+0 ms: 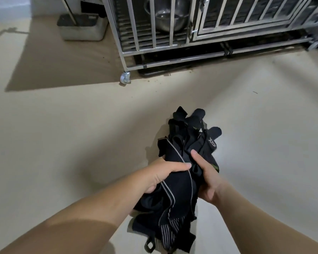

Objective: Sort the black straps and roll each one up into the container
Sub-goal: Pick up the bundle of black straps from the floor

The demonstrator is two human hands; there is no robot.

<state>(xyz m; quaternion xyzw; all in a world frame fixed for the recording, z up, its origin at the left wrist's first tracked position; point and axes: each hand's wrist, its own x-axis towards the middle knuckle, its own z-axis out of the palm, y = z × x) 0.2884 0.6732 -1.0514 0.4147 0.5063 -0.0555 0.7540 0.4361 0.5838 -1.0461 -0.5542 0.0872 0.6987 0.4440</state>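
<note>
Both hands clutch one tangled bundle of black straps (184, 162) above the floor (62, 143), near the viewer: the left hand (162, 174) grips its left side, the right hand (207, 177) its right, likely gathering it for sorting. No container is identifiable.

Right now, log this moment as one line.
phase: sorting | left hand: grips strap bundle | right hand: grips same bundle, thumb on top | rolled straps: none visible
</note>
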